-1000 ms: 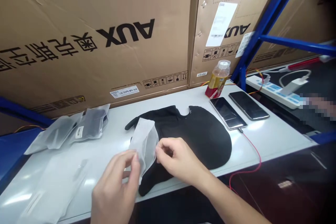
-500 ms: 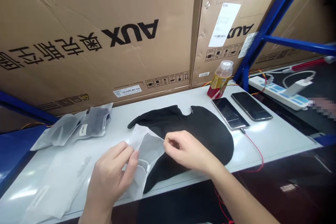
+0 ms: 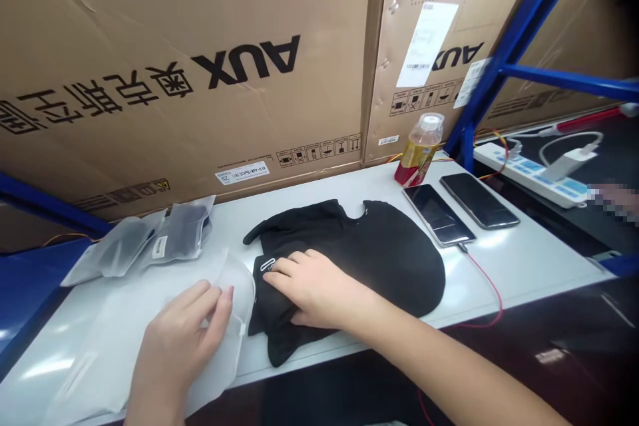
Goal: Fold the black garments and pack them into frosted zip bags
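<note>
A black cloth piece (image 3: 394,259) lies spread on the white table, with a round notch in its far edge. My right hand (image 3: 312,286) grips its left part from above, fingers over the fabric and thumb near the front. A small white print shows beside those fingertips, on a black layer lying over the left part. My left hand (image 3: 182,336) is closed, thumb against the fingers, pinching a frosted plastic zip bag (image 3: 237,286). The bag's edge reaches to the cloth's left side, and its lower part is partly hidden by the hand.
Packed frosted bags (image 3: 184,229) lie at the back left. A drink bottle (image 3: 420,150) and two phones (image 3: 439,213) are at the right, one phone on a red cable. Behind stand large cartons (image 3: 200,6) and a blue frame (image 3: 529,20). A power strip (image 3: 536,176) lies far right.
My right hand has left the bag's mouth and moved down-left onto the cloth, where a printed black layer now shows. My left hand has drawn the bag down and left.
</note>
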Motion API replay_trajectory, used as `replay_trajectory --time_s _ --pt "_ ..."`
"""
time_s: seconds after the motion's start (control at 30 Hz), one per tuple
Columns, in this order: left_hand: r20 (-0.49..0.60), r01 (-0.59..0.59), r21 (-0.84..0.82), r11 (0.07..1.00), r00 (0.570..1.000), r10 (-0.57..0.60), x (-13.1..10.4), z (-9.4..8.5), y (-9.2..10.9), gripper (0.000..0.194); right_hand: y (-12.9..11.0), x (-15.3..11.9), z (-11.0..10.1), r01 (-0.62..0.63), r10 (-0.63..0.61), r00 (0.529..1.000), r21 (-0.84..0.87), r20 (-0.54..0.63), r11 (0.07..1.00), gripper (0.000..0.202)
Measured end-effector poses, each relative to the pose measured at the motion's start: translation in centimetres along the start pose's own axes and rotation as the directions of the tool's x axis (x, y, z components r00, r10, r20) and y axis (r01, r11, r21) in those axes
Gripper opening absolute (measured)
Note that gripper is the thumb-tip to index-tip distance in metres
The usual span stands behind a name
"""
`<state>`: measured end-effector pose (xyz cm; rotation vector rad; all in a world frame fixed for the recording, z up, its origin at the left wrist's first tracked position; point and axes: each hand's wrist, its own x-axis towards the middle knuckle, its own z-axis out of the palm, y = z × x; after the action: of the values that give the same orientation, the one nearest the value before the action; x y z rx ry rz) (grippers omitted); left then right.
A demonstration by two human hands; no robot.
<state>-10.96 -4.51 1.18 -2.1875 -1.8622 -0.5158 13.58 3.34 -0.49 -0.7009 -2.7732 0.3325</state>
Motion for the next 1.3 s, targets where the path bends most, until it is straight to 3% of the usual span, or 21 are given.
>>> replay_trajectory --time_s 0.17,0.27,0.33,0.43,0.47,0.5,0.53,0.63,0.7,0.77,0.83,1.0,1.07,1.2,1.3 --pt "0.039 -0.013 -0.003 1.0 0.999 0.013 -0.3 0.6 0.1 0.048 0.1 0.8 -0.1 -0.03 0.029 0.999 -0.024 -0.021 0.999 0.038" --pt "0.047 -0.049 -0.039 0.998 0.998 0.051 0.0 0.5 0.7 0.046 1.1 0.0 -1.3 -0.117 0.126 0.985 0.079 -0.118 0.99 0.045" --pt "0.057 -0.075 -0.106 0.992 0.995 0.081 0.4 0.6 1.5 0.045 1.5 -0.9 -2.4 -0.185 0.254 0.926 0.251 -0.28 0.95 0.05" --pt "0.077 -0.098 -0.209 0.973 0.99 0.116 1.3 1.7 3.3 0.042 1.0 -2.3 -3.0 -0.167 0.417 0.762 0.472 -0.496 0.866 0.054" --pt "0.083 -0.099 -0.24 0.966 0.989 0.122 1.7 2.2 4.0 0.04 0.7 -2.7 -2.9 -0.155 0.436 0.731 0.495 -0.525 0.855 0.056" --pt "0.087 -0.095 -0.273 0.957 0.989 0.123 2.0 2.8 4.6 0.037 0.3 -3.0 -2.6 -0.158 0.438 0.729 0.494 -0.526 0.855 0.057" --pt "0.087 -0.088 -0.306 0.948 0.989 0.12 2.3 3.3 5.2 0.034 -0.1 -3.4 -2.2 -0.177 0.426 0.754 0.47 -0.5 0.865 0.059" --pt "0.072 -0.047 -0.401 0.915 0.994 0.082 2.8 4.4 6.1 0.034 -0.4 -4.1 -0.8 -0.244 0.338 0.889 0.306 -0.309 0.92 0.061" --pt "0.067 -0.026 -0.428 0.903 0.996 0.06 2.7 4.6 6.1 0.038 -0.1 -4.4 -0.4 -0.21 0.242 0.955 0.185 -0.171 0.96 0.062" --pt "0.08 -0.02 -0.468 0.883 0.995 0.065 2.5 4.5 5.9 0.039 0.4 -4.4 -0.4 -0.13 0.138 0.987 0.096 -0.076 0.987 0.059" --pt "0.128 -0.03 -0.516 0.856 0.986 0.111 2.3 4.2 5.5 0.038 0.5 -4.0 -0.7 -0.106 0.107 0.994 0.052 -0.023 0.993 0.052" --pt "0.281 -0.03 -0.568 0.823 0.932 0.228 2.2 2.5 4.6 0.04 -0.6 -1.9 -0.9 -0.309 0.31 0.951 0.049 -0.01 0.95 0.047" --pt "0.352 -0.01 -0.577 0.816 0.899 0.26 2.2 1.5 4.3 0.037 -1.1 -1.4 -0.9 -0.334 0.335 0.942 0.025 -0.007 0.942 0.042" --pt "0.471 0.029 -0.54 0.841 0.838 0.274 2.0 0.3 4.0 0.014 -0.8 -1.7 -1.7 -0.287 0.286 0.957 0.038 0.046 0.957 0.051" --pt "0.474 0.04 -0.517 0.855 0.845 0.247 1.6 0.5 3.9 0.015 0.3 -2.5 -2.6 -0.219 0.198 0.974 0.222 0.113 0.95 0.07"
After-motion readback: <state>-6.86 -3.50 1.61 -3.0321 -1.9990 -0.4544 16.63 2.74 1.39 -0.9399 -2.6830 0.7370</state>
